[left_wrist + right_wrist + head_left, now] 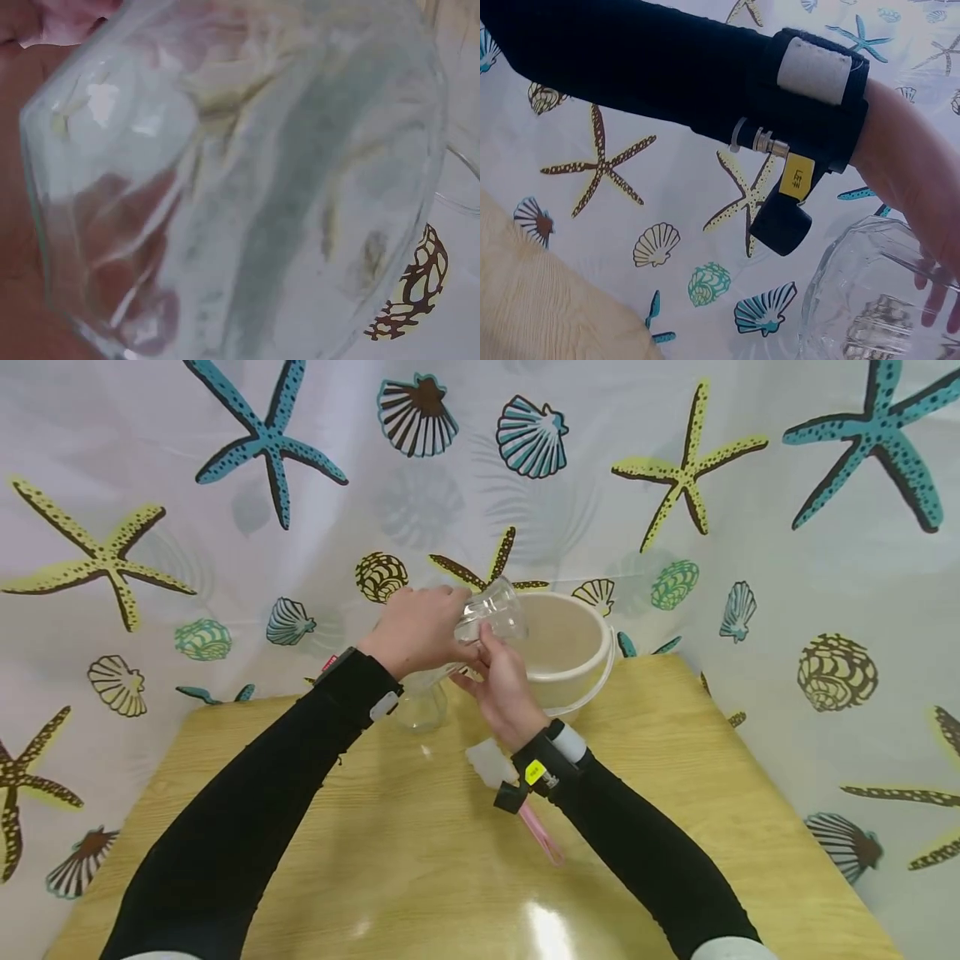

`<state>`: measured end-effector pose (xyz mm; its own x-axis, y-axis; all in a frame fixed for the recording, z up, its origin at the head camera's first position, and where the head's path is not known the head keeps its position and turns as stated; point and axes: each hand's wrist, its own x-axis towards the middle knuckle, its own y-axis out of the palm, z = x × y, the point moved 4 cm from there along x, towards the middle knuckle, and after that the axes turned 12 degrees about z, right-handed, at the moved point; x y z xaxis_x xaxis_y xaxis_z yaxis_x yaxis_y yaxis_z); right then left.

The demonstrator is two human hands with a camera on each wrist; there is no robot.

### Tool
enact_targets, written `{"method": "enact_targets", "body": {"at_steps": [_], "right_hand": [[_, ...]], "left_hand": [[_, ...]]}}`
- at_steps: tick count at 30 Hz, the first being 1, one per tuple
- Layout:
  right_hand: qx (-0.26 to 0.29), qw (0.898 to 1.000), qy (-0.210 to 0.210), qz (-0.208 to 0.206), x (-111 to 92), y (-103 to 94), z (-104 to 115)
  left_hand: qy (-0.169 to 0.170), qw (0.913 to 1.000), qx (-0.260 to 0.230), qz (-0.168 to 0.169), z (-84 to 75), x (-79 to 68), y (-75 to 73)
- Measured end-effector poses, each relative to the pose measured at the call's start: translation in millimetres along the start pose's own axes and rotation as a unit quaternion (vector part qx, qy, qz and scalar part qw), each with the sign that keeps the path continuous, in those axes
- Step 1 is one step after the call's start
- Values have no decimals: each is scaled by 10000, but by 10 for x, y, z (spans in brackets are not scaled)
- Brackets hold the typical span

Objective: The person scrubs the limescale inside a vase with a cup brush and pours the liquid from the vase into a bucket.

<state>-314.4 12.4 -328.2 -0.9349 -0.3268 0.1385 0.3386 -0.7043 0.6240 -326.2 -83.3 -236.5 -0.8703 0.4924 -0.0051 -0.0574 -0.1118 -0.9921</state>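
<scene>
Holding the left end of a clear glass vessel [497,610], the left grip [422,628] curls over it from above. Below that grip, a second clear glass [422,706] stands on the bench [375,860]. The held vessel is off the bench, in front of the patterned curtain [420,502]. It is colourless and see-through, with bright glints; its outline is angular in both wrist views, and the curtain's print shows through the wall. It lies tilted, its long axis climbing from lower left to upper right, its free end pointing toward the white bucket [564,672]; I cannot tell whether that end is mouth or base. The right grip [510,693] pinches it from below, thumb along the near side. Under the right wrist lie a white pad [491,763] and a pink handle [542,835]. The bucket stands farthest right.
</scene>
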Motion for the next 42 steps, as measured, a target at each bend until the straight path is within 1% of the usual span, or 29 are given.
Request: {"method": "enact_targets", "body": {"at_steps": [5, 12, 14, 19, 22, 27, 30, 33, 36, 38, 42], "right_hand": [[279, 9995, 75, -150, -19, -9, 6], [576, 9974, 125, -420, 3, 1, -45], [660, 9968, 115, -441, 15, 16, -53], [930, 9950, 116, -348, 19, 75, -52], [1065, 9936, 129, -355, 20, 84, -57], [1192, 9917, 166, -442, 0, 73, -74], [1190, 9916, 186, -472, -3, 67, -79], [1117, 9925, 138, -470, 17, 62, -71], [961, 9945, 47, -423, 25, 51, -78], [786, 9963, -43, -349, 20, 48, -75], [267, 9995, -163, -67, -36, 86, -43]], "left_hand": [[-29, 9999, 24, 151, -34, 55, -12], [-131, 9993, 71, 344, -30, 74, -22], [-153, 9992, 113, 363, -20, 81, -28], [-146, 9989, 209, 392, -14, 93, -60], [-93, 9987, 230, 436, -30, 113, -75], [-31, 9978, 319, 578, -64, 133, -79], [-57, 9974, 371, 615, -67, 136, -87], [-46, 9978, 373, 544, -68, 136, -113], [-47, 9985, 361, 413, -59, 100, -119], [-33, 9990, 354, 271, -44, 57, -116], [48, 9998, 162, -91, -2, -73, -91]]}}
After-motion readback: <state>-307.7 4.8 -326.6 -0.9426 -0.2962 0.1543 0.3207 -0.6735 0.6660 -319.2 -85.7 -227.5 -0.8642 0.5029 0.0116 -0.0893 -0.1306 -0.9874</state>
